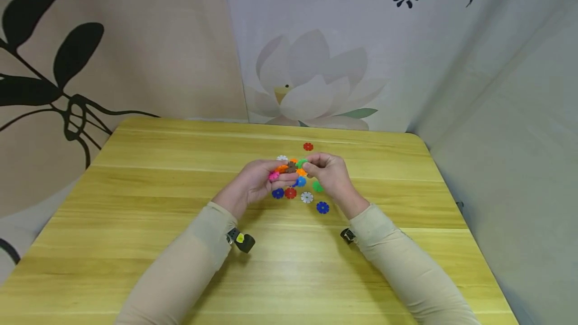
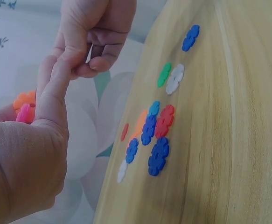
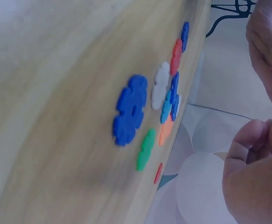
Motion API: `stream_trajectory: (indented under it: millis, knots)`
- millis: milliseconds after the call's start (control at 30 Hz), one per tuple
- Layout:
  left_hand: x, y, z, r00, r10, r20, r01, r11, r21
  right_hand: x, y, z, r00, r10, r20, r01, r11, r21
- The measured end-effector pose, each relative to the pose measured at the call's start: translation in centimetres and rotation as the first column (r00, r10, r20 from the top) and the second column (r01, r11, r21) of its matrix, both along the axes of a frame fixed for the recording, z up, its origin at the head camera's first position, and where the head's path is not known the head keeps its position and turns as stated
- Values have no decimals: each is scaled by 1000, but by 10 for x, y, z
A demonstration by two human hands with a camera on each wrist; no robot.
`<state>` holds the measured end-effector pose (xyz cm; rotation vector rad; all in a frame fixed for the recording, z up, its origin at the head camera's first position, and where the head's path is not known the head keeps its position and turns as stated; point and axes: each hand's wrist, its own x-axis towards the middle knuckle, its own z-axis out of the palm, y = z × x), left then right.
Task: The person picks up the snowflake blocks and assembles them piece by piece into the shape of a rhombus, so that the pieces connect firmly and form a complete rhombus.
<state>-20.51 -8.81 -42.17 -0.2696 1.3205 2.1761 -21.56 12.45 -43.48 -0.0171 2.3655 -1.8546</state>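
Two bare hands meet above a yellow wood-grain table [image 1: 135, 204], working over small, flat, notched discs shaped like flowers. The left hand [image 1: 259, 177] reaches in with its palm turned upward, its thumb laid along the top and its fingers extended nearly straight below. Held between thumb and fingers are an orange notched disc [image 1: 282, 169], a brown notched disc [image 1: 291, 167] toward the fingertips and a bright pink notched disc [image 1: 274, 176] nearer the palm.

Opposite, the right hand [image 1: 331, 172] pinches a bright green notched disc [image 1: 301, 163] between thumb and forefinger, tips together on its edge, the remaining fingers curled inward. The green piece sits right beside the brown one; whether the two are joined cannot be told. The right wrist angles in from the lower right, back of the hand up, while both forearms, in beige sleeves [image 1: 180, 270], converge toward the middle of the table.

Below the hands, loose discs lie flat on the wood: a red one [image 1: 290, 193] between a dark blue [image 1: 277, 193] and a white [image 1: 307, 197], a second green [image 1: 318, 186] under the right hand, and a lone red [image 1: 308, 146] near the far edge.
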Motion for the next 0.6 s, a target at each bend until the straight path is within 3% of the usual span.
stream_trajectory:
  millis: [233,367,500,600]
  knots:
    - [1,4,1,1000,23,1,-23,999,-32,5,-6,-4,999,-41,-10,40,998,-58]
    - [2,5,3,1000,25,-6,-26,997,-76,8,-8,-8,992,-69,-108,67,998,-22]
    - [2,5,4,1000,27,-11,-28,993,-111,10,-10,-10,964,-69,-255,83,996,45]
    - [1,6,2,999,37,-2,-37,994,-101,11,-11,-11,958,-73,-278,85,996,34]
